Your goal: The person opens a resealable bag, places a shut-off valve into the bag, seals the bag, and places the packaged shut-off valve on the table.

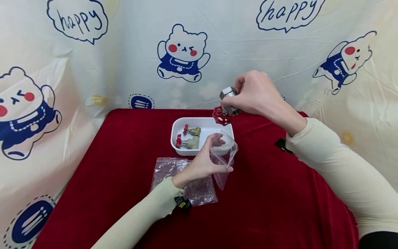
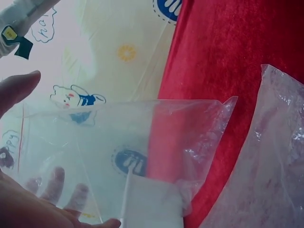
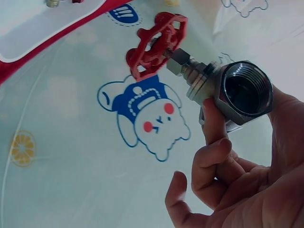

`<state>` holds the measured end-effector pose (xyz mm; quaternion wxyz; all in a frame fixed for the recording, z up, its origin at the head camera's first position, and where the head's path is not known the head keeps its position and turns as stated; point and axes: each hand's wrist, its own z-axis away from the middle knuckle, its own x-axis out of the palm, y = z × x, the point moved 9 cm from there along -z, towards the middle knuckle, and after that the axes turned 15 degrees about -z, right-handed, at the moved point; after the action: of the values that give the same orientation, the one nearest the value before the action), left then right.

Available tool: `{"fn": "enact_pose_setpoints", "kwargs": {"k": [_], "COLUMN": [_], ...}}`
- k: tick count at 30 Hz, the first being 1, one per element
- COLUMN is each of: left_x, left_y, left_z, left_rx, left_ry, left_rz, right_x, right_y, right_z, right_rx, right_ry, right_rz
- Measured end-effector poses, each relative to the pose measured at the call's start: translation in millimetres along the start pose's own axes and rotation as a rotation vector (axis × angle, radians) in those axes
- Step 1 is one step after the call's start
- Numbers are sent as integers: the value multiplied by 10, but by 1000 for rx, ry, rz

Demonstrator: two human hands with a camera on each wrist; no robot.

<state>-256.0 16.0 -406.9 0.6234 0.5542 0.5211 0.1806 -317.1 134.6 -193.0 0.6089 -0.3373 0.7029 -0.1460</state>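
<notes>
My right hand point(image 1: 256, 91) pinches a silvery metal gate valve point(image 3: 230, 92) by its hexagonal body, raised above the table. The valve's red handwheel point(image 3: 157, 45) hangs downward in the head view, and a threaded opening shows in the right wrist view. Lower and to the left, my left hand point(image 1: 206, 160) holds a clear plastic zip bag point(image 1: 223, 159) with its mouth spread apart. Through the film of that bag, several left fingertips point(image 2: 56, 185) are visible in the left wrist view. The valve is above the bag's mouth, apart from it.
A white tray point(image 1: 203, 121) behind the left hand contains a small brass valve point(image 1: 195, 131) and a pale valve point(image 1: 192, 142), both with red handles. Flat clear plastic bags point(image 1: 199, 192) lie under the left forearm on the red cloth point(image 1: 264, 207). A printed curtain point(image 1: 233, 52) hangs behind.
</notes>
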Motion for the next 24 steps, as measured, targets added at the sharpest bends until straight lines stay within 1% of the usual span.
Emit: {"fn": "enact_pose_setpoints", "kwargs": {"k": [7,15,20,24], "left_x": [-20,-36,-3,24], "left_y": [38,52,67,76], "left_z": [-5,-21,-29,-28], "left_rx": [-32,-48,-26,-20], "left_ry": [53,107,106,98], "left_rz": [-13,-21,15,11], "right_x": [-73,-66,-18,32], "right_y": [-91,-175,-174,-157], "right_z": [165,353,453,518], "right_rx": [-27,-70,-67,-68], "right_ry": [-4,-25,-47,-68], "right_rz": [6,31,29,33]}}
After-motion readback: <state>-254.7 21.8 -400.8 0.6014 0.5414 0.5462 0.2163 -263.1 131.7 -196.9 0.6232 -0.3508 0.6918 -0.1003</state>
